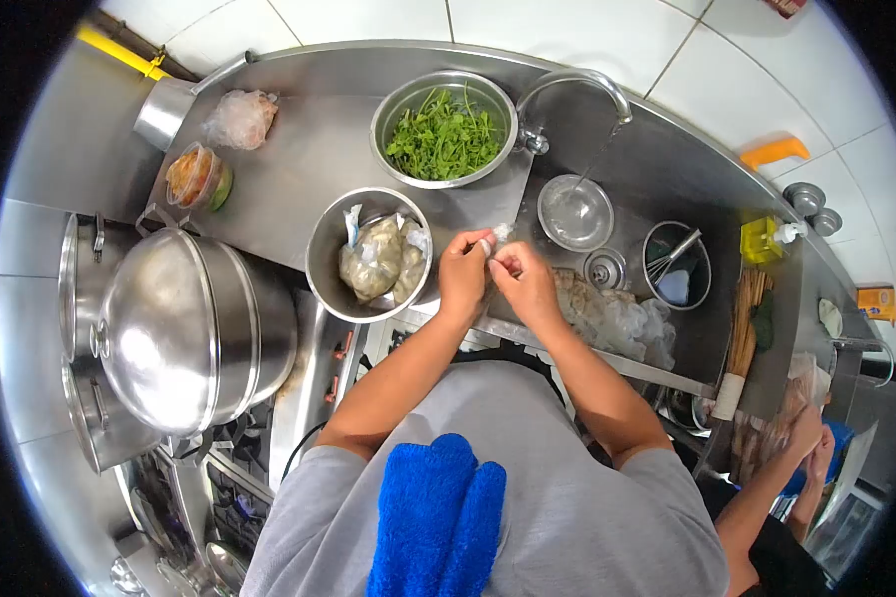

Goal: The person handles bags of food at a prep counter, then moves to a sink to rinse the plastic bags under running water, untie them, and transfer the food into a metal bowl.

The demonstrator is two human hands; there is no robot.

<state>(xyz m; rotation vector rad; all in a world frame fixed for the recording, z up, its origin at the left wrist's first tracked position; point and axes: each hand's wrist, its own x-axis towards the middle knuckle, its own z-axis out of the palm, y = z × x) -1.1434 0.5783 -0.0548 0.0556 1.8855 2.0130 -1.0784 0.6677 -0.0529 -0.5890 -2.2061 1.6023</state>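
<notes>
My left hand (463,271) and my right hand (526,279) are close together over the front edge of the counter, between the steel bowl and the sink. Both have fingers bent into a pinch. A small whitish, crumpled bit (504,233), perhaps thin plastic, shows just beyond the fingertips; what the fingers grip is mostly hidden. Beside my left hand stands a deep steel bowl (321,249) holding tied clear plastic bags (373,261) with pale greenish-brown contents. Below and right of my right hand, clear plastic bags (607,323) lie along the sink's front edge.
Water runs from the tap (577,78) into a round bowl (575,214) in the sink. A steel bowl (376,139) of leafy herbs (446,139) stands behind. A pot with a whisk (673,257) sits right. A large lidded pot (169,328) stands left. A co-worker's hands (811,438) show at right.
</notes>
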